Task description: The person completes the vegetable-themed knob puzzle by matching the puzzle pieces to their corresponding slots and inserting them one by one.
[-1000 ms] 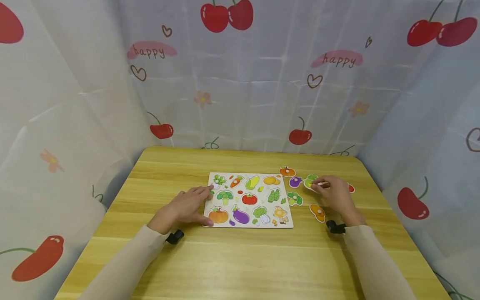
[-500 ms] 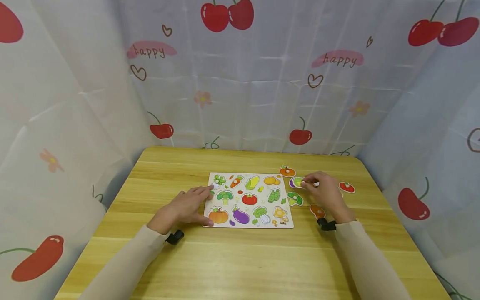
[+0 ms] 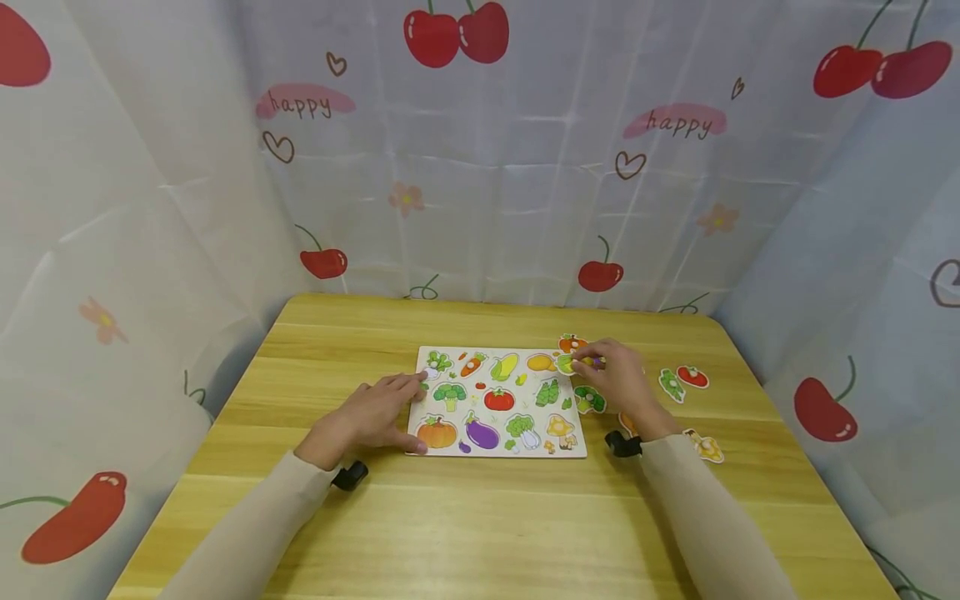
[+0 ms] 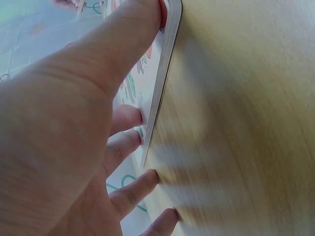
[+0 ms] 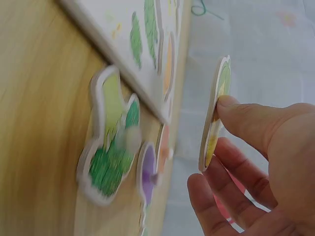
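Over the right edge of the vegetable puzzle board (image 3: 525, 446), my right hand (image 3: 621, 379) pinches a yellow-and-green puzzle piece (image 3: 566, 365). In the right wrist view that puzzle piece (image 5: 216, 115) is held on edge, above the table, between thumb and fingers. My left hand (image 3: 375, 412) rests on the board's left side, its fingers spread. The left wrist view has the thumb on the board near a corner, two fingertips at its edge and two on the table. Just right of the board lie a broccoli piece (image 3: 589, 399) and a pumpkin piece (image 3: 572, 342).
Further right on the wooden table (image 3: 480, 525) lie a tomato piece (image 3: 693, 377), a green leafy piece (image 3: 672, 385) and a mushroom piece (image 3: 707, 447). An eggplant piece (image 5: 148, 172) sits beside the broccoli. A cherry-print curtain (image 3: 480, 225) surrounds the table.
My right hand has lifted the yellow-and-green puzzle piece and carried it left, from among the loose pieces to the board's right edge. The left hand stays in place.
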`<act>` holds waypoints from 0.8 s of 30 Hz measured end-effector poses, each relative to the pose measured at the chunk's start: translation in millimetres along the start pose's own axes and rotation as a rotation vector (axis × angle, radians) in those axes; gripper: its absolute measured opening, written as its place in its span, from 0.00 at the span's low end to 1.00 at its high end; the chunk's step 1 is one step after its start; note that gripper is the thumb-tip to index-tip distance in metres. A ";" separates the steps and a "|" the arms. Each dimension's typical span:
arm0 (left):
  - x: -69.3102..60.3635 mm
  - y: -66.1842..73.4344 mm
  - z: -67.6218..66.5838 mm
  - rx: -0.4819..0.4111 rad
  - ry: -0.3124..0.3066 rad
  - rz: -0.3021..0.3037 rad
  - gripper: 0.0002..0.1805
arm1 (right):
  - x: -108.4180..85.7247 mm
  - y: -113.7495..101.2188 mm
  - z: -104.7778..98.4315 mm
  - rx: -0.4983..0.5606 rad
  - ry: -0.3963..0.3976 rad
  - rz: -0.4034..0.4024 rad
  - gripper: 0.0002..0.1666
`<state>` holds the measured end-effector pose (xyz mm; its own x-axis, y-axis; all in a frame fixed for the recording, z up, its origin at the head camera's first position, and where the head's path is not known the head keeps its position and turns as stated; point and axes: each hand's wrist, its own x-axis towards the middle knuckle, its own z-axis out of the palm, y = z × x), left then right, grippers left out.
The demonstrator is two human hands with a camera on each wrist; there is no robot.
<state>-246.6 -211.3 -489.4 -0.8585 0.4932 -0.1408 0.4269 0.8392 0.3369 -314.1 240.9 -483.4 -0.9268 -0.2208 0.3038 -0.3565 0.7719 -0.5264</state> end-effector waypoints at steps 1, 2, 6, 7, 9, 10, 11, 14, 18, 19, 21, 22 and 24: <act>-0.2 0.0 0.1 0.003 0.002 0.002 0.52 | 1.6 -1.8 2.0 0.003 -0.005 -0.004 0.07; -0.1 0.0 0.3 0.004 0.001 0.003 0.52 | 3.0 -3.7 3.7 0.010 -0.012 -0.008 0.07; -0.7 -0.2 0.5 0.015 0.004 0.006 0.52 | 8.1 -11.9 10.5 0.026 -0.039 -0.025 0.08; -0.5 -0.2 0.7 0.012 0.001 0.003 0.52 | 9.2 -13.9 12.2 0.021 -0.042 -0.032 0.09; -0.7 -0.3 1.0 0.015 0.002 0.003 0.52 | 11.2 -19.0 15.4 0.019 -0.050 -0.050 0.08; -0.6 -0.4 1.3 0.012 0.000 0.000 0.52 | 12.1 -21.6 17.1 0.020 -0.052 -0.060 0.08; -0.7 -0.6 1.4 0.016 0.003 0.003 0.52 | 13.3 -24.1 18.8 0.021 -0.053 -0.067 0.08; -0.6 -0.9 1.8 0.013 0.008 0.004 0.52 | 16.9 -31.3 24.2 0.030 -0.063 -0.077 0.07; -0.4 -1.5 2.4 0.011 0.012 0.003 0.51 | 22.1 -38.6 31.9 0.030 -0.093 -0.063 0.07; -0.5 -1.6 2.5 0.012 0.014 0.003 0.51 | 23.4 -39.8 34.1 0.033 -0.101 -0.061 0.07; -0.8 -1.8 2.7 0.009 0.013 0.000 0.51 | 26.4 -41.4 39.0 0.032 -0.115 -0.062 0.08; -1.0 -1.7 2.8 0.006 0.012 -0.002 0.51 | 28.2 -41.9 41.6 0.034 -0.121 -0.065 0.08; -1.4 -1.5 3.4 -0.003 0.010 -0.004 0.51 | 31.2 -44.4 46.2 0.037 -0.133 -0.068 0.08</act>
<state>-245.1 -212.4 -492.8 -0.8630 0.4875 -0.1329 0.4225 0.8405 0.3392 -332.7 172.2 -487.3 -0.9069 -0.3509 0.2332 -0.4209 0.7305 -0.5378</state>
